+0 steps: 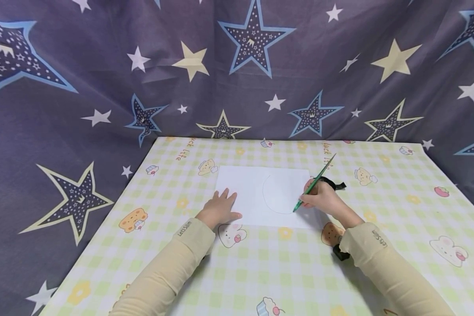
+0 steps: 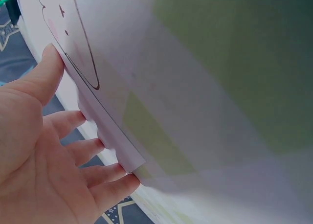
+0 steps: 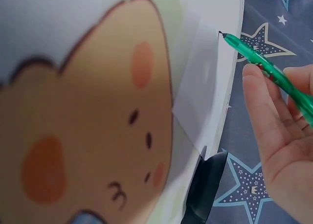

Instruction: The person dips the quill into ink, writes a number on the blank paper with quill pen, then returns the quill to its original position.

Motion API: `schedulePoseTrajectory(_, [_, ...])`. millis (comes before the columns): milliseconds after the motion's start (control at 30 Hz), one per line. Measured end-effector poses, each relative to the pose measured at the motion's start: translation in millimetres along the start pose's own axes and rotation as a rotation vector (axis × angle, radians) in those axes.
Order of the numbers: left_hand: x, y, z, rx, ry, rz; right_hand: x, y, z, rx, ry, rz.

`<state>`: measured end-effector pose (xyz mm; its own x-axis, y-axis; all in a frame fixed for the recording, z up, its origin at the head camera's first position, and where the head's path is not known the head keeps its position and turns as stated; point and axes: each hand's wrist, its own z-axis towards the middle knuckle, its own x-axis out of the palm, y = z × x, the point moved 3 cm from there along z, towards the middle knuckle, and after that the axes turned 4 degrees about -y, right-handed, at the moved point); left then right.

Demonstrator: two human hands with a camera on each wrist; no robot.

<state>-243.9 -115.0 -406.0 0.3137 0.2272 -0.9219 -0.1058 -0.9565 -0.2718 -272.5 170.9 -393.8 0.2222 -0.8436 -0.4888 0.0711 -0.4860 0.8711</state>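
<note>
A white sheet of paper (image 1: 246,197) lies on the patterned tablecloth, bearing a thin curved line that runs down from near its top middle and bends right. My left hand (image 1: 218,210) rests on the sheet's left edge, fingers spread; the left wrist view shows its fingertips (image 2: 115,185) along that edge. Between thumb and fingers, my right hand (image 1: 320,197) pinches a slim green pen (image 1: 314,182). The pen leans up to the right. Its dark tip (image 3: 221,33) meets the paper at the line's lower right end.
The tablecloth (image 1: 229,272) has green checks and cartoon prints. A black strap-like thing (image 1: 339,186) lies just beyond my right hand, partly hidden by it. Behind the table hangs a dark curtain (image 1: 162,26) with stars.
</note>
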Motion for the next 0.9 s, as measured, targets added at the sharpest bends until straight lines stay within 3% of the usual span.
schedulePoseTrajectory(900, [-1.1,-1.8,-1.7,0.004,0.002,0.009,-7.6,-4.4,1.9,0.006,-0.042,-0.016])
